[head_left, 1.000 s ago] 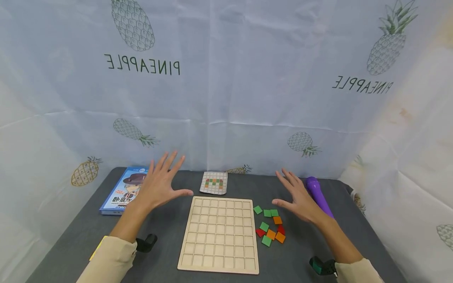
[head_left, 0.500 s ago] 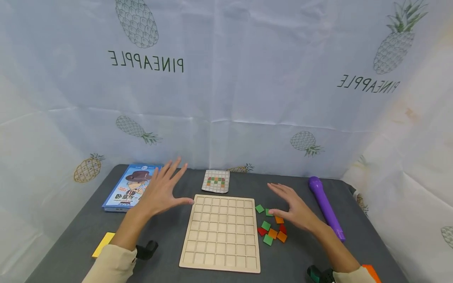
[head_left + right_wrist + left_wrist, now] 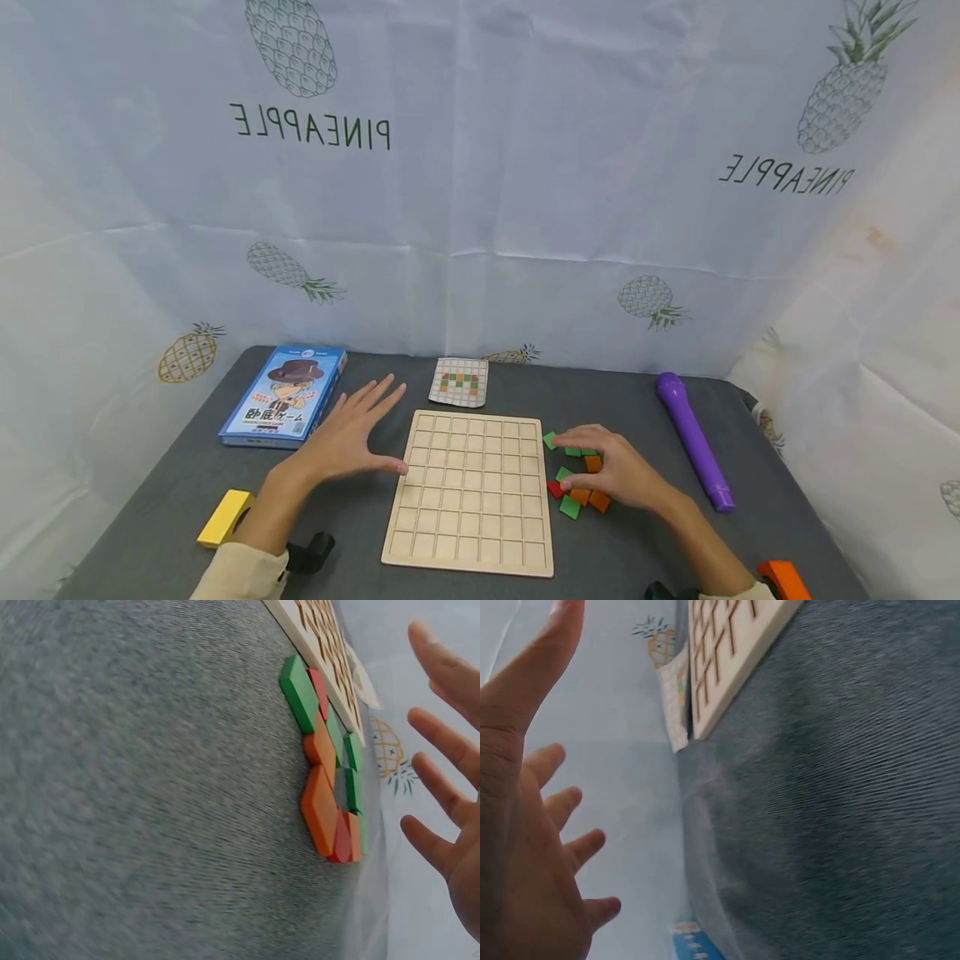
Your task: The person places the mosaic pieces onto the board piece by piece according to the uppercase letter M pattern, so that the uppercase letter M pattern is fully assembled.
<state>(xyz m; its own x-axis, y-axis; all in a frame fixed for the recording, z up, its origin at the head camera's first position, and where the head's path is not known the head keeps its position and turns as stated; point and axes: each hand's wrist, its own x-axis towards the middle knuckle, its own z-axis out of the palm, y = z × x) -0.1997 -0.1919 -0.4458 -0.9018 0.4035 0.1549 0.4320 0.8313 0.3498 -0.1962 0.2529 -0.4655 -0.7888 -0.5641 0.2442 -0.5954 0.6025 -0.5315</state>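
Note:
A pale wooden board (image 3: 471, 493) divided into square cells lies in the middle of the table in the head view. My left hand (image 3: 341, 442) hovers at its left edge, fingers spread, holding nothing. In the left wrist view the fingers of that left hand (image 3: 540, 847) stand apart. Over the loose tiles beyond the board's right edge is my right hand (image 3: 618, 471), fingers extended and nothing in its grasp. These are small green (image 3: 570, 507), red (image 3: 555, 489) and orange square tiles (image 3: 320, 810); the hand partly hides them in the head view.
Behind the board lies a card (image 3: 459, 382) with a coloured grid pattern. A blue game box (image 3: 285, 396) and a yellow block (image 3: 226, 517) are on the left. On the right are a purple microphone (image 3: 694, 442) and an orange block (image 3: 783, 579). A pineapple-print curtain (image 3: 480, 208) stands behind.
Both hands have come lower and nearer. My right hand has moved left over the tiles, and my left hand has drawn back from the game box. The tiles and board stay put.

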